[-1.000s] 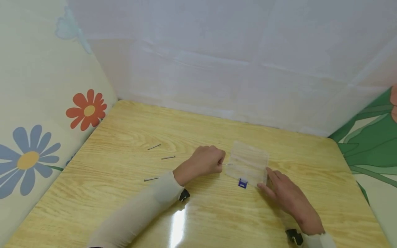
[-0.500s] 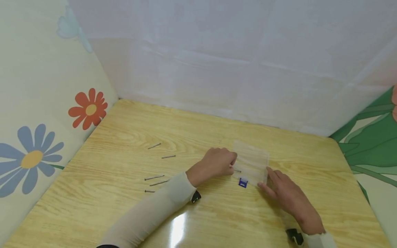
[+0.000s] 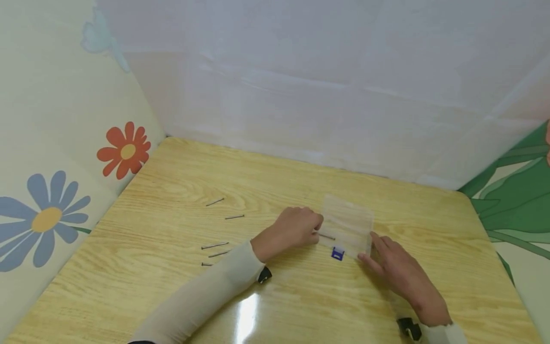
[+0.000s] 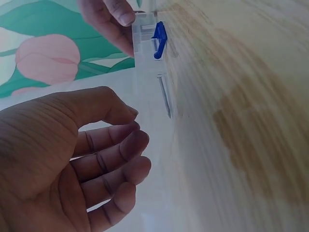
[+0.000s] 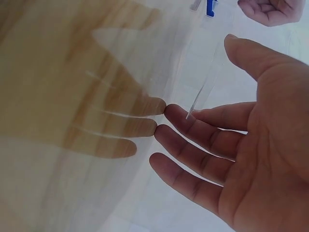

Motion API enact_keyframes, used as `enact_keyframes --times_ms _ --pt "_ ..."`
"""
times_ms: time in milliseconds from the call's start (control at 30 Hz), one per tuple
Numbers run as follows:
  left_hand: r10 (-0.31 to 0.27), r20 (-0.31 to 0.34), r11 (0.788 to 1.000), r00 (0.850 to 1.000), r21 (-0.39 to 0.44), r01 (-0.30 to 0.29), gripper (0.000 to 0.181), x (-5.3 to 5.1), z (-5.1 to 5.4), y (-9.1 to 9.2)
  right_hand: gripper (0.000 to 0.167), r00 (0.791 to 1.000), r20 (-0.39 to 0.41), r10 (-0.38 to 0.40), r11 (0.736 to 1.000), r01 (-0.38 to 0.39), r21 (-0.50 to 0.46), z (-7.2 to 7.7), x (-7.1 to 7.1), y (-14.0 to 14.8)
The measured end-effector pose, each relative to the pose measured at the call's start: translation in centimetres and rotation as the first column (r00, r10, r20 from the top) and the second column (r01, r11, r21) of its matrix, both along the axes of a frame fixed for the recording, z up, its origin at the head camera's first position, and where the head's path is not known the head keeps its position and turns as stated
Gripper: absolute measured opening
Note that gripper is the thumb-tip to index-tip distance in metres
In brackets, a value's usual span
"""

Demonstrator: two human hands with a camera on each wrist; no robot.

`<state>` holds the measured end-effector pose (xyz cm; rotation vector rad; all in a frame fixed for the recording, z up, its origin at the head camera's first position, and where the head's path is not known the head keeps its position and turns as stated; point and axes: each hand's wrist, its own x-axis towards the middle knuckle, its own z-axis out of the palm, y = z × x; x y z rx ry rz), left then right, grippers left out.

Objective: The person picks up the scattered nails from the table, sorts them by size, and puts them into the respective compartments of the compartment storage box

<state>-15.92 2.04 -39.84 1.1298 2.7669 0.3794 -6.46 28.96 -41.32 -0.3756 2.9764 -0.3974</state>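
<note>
Lying in a clear box (image 3: 348,217) is a slim grey pointed nail (image 4: 165,96); left grip (image 3: 295,226) apart, right grip (image 3: 397,270) spread.

The head camera looks forward and down from above, far enough back to cover most of the yellow wood-grain tabletop (image 3: 292,306). The left-wrist camera sits low and close, turned sideways so the tabletop runs up its right side; it faces past the bare left hand (image 4: 72,154) toward a wall printed with green leaves (image 4: 104,43), which the head view shares. The right-wrist camera looks closely at the bare right hand (image 5: 260,145). All three share both hands and a small blue plastic clasp (image 3: 337,253).
</note>
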Motion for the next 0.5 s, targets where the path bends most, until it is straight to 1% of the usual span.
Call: enact_keyframes --times_ms 100,167,267,367,500 --pt "-0.001 -0.019 1.000 1.000 0.012 0.001 0.009 0.1 0.0 -0.6 0.077 1.000 0.007 -0.001 1.000 0.001 0.005 0.0 0.0 0.0" --pt "0.005 -0.023 1.000 1.000 0.024 -0.004 0.002 0.2 0.0 -1.1 0.077 1.000 0.011 -0.001 1.000 0.001 0.005 0.0 0.1 0.1" --pt "0.015 0.007 0.999 1.000 0.049 -0.015 0.008 0.6 0.4 -2.1 0.077 1.000 0.011 0.002 1.000 -0.002 0.003 0.0 0.1 0.1" --pt "0.032 0.031 0.997 0.999 0.075 -0.034 0.012 1.0 0.9 -3.3 0.076 1.000 0.006 0.006 1.000 -0.006 0.005 0.0 0.1 0.1" --pt "0.059 0.018 0.995 0.998 0.079 -0.060 0.013 1.4 1.6 -5.2 0.076 1.000 0.003 0.009 1.000 -0.009 0.010 0.0 0.1 0.0"
